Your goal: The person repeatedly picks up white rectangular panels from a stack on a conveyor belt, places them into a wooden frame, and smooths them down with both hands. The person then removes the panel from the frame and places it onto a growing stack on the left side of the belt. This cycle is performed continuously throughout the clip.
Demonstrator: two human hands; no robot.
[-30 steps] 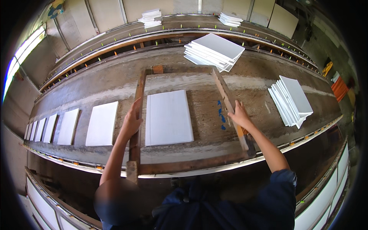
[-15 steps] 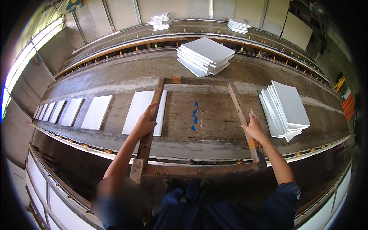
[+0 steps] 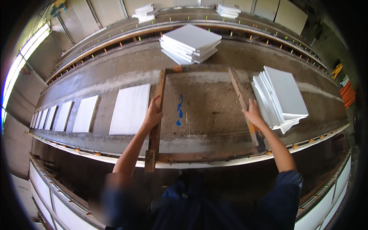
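Shifted the wooden frame (image 3: 205, 156) rightward along the brown table (image 3: 126, 65) since the earlier view, leaving one white panel (image 3: 130, 109) just left of it. Gripping opposite side bars, left hand (image 3: 153, 115) and right hand (image 3: 253, 114), likely for balance, with a leaning white stack (image 3: 285, 94) right of the frame.

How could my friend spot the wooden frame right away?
Find the long brown table. At its near edge, the person's left hand and right hand grip opposite sides of the wooden frame. Unlike the solid white panels to its left, it is a brown rectangle with a big open middle.
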